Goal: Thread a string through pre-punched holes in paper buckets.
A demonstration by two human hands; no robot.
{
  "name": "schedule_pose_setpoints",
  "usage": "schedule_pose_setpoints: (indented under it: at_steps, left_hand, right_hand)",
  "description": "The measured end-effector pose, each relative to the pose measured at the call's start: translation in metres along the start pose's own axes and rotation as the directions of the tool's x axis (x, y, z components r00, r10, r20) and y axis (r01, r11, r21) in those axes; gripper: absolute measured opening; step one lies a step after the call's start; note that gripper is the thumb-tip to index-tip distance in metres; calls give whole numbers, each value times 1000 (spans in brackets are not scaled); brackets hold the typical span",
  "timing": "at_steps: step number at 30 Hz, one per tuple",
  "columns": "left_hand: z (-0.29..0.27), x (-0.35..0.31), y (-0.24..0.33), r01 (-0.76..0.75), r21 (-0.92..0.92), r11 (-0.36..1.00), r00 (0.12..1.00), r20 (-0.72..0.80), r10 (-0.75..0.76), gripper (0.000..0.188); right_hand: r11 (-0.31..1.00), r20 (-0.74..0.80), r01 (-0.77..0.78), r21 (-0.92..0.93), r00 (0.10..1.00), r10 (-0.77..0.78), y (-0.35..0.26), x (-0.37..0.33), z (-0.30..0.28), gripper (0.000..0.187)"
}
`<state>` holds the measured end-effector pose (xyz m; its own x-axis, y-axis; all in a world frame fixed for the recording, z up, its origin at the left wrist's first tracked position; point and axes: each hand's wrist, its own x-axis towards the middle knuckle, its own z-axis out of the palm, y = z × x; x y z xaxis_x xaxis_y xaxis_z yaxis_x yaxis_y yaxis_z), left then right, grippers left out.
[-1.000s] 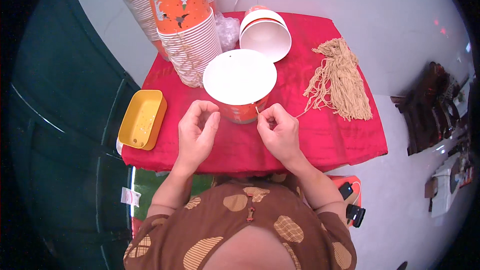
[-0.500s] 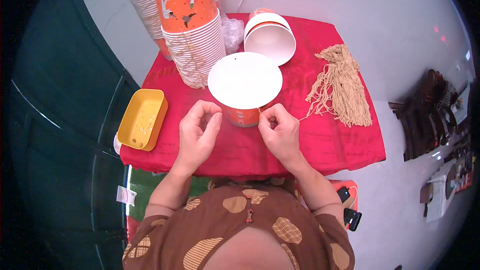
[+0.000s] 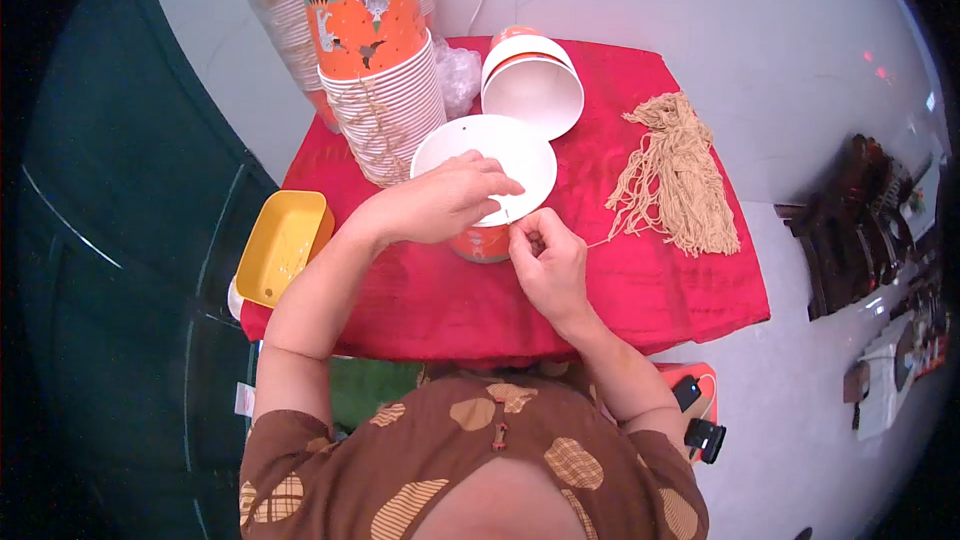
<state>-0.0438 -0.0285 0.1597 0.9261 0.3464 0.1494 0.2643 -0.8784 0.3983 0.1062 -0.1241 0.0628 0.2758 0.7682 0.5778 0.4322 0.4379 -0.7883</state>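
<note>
A white-lined paper bucket with an orange outside stands upright before me, a small dark hole near its far rim. My left hand reaches over its mouth from the left, palm down, fingers bent and apart, with nothing visible in them. At the near right rim my right hand pinches a thin tan string. A short end of that string shows inside the rim, below the left fingertips. Its other end trails right toward a bundle of tan strings on the table.
Tall stacked paper buckets, with strings hanging down their side, stand at the back left. Two nested buckets lie tipped behind mine, beside crumpled clear plastic. A yellow tray sits at the left edge of the red-covered table.
My left hand has moved up and right, from beside the bucket to over its mouth, its fingers spreading. My right hand stays at the rim with the string.
</note>
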Motion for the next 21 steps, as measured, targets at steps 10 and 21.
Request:
schedule_pose_setpoints:
  at_steps: [10, 21]
  left_hand:
    - [8, 11, -10, 107, -256, 961, 990, 116, -79, 15]
    - [28, -1, 28, 90, -40, 995, 996, -2, -91, 19]
  right_hand:
    - [993, 26, -79, 91, 997, 77, -1, 0, -1, 13]
    - [738, 437, -621, 265, 759, 482, -7, 1, -35, 34]
